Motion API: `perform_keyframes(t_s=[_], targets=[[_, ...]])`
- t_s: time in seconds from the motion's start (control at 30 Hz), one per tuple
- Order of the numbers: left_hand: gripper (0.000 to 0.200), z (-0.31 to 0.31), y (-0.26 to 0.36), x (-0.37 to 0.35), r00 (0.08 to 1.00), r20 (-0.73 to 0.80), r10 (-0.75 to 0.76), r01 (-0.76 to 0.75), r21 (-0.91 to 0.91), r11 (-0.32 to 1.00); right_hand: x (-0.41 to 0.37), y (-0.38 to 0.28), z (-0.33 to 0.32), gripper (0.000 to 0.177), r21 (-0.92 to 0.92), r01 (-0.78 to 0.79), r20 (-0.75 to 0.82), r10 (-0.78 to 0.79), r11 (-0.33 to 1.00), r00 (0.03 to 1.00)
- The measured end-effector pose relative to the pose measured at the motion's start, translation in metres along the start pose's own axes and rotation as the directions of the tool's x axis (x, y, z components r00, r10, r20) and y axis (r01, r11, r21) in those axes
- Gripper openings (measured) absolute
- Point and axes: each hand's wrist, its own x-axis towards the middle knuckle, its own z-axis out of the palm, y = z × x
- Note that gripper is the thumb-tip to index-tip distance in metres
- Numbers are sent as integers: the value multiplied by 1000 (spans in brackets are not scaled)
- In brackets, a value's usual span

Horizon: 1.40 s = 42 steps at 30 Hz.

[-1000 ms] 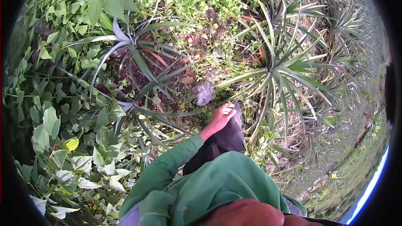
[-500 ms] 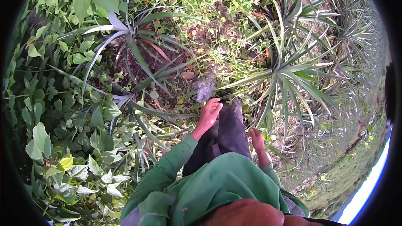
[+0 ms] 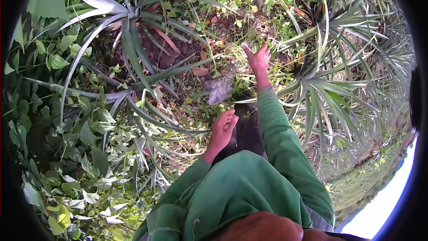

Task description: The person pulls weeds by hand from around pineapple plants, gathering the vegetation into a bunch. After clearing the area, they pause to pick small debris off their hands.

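Note:
My right hand (image 3: 258,61) reaches out ahead over low weeds, thumb held away from the fingers and nothing in its grasp. Beside it, on the right, is a spiky plant (image 3: 308,79) with long pale green leaves, like a pineapple plant. Nearer my body, my left hand (image 3: 222,130) hangs loosely curled beside my dark trouser leg (image 3: 249,131), with no object showing in it. Between the two hands, a greyish-white patch (image 3: 218,89) lies on the ground. Long green sleeves cover both arms.
Another spiky plant (image 3: 131,14) spreads its long leaves at the upper left, with a second one (image 3: 129,93) below it. Broad-leaved growth (image 3: 84,138) fills the left side. More spiky plants (image 3: 379,31) stand along the right. A brown dry leaf (image 3: 200,71) lies on the soil.
My right hand has swung forward from beside my leg to over the weeds ahead. My left hand has drawn back slightly, its fingers more curled. The view has shifted a little.

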Motion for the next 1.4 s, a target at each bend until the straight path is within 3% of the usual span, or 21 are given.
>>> perform_keyframes(t_s=[0.1,0.23,0.27,0.3,0.4,0.43,0.53,0.67,0.77,0.83,0.9,0.93,0.97,1.03,1.07,1.1,1.17,1.23,1.27,1.3,1.4], targets=[[36,0,-7,0,1000,-29,0,-1,-37,999,44,-2,27,139,-139,-170,115,187,976,976],[38,1,-17,-5,996,-48,-70,66,-86,994,37,5,68,152,-138,-139,233,169,981,958],[38,1,-19,-5,996,-51,-74,70,-88,994,31,7,78,145,-140,-103,145,124,985,982],[38,1,-20,-6,995,-59,-75,69,-107,992,29,8,85,145,-142,-104,150,125,984,981],[38,0,-23,-6,995,-70,-75,66,-128,990,19,2,89,112,-216,-78,92,100,973,991],[38,0,-24,-5,995,-73,-72,61,-132,989,16,4,93,112,-220,-79,90,100,972,991],[37,-1,-25,-6,992,-88,-95,83,-132,988,-2,6,106,84,-231,182,90,-165,956,982],[38,-6,-28,-9,989,-96,-114,101,-134,986,-9,-10,116,76,-100,236,152,-220,966,964],[38,-9,-30,-11,988,-101,-114,101,-128,987,1,-18,116,65,-138,408,205,-377,903,903],[39,-11,-34,-14,989,-101,-106,90,-151,984,4,-18,122,62,-106,380,250,-345,919,905],[38,-12,-33,-16,988,-105,-110,92,-166,982,8,-2,139,61,-95,292,164,-274,952,948],[37,-14,-32,-18,987,-109,-115,95,-177,980,12,10,155,47,-168,285,118,-268,944,956],[37,-15,-30,-19,987,-110,-114,93,-177,980,12,27,168,47,-167,286,117,-269,944,956],[36,-15,-28,-21,987,-110,-118,97,-181,979,10,53,181,26,-177,224,294,-166,958,941],[36,-15,-27,-22,987,-108,-115,94,-184,978,-5,58,173,21,-131,216,279,-173,968,945],[36,-15,-27,-23,986,-112,-122,100,-185,978,-26,67,163,20,-85,209,262,-180,974,948],[36,-15,-27,-26,986,-111,-123,100,-190,977,-46,145,225,22,-217,434,343,-348,874,873],[36,-17,-30,-28,986,-110,-125,102,-195,976,-122,128,173,23,-134,315,379,-245,940,893],[36,-18,-31,-30,986,-106,-125,103,-196,975,-143,139,177,23,-180,287,562,-141,941,815],[36,-18,-31,-30,986,-104,-128,106,-192,976,-164,149,181,26,-227,408,741,-115,884,661],[39,-23,-38,-30,990,-94,-108,92,-166,982,-214,173,169,23,-96,733,934,-193,673,300]])
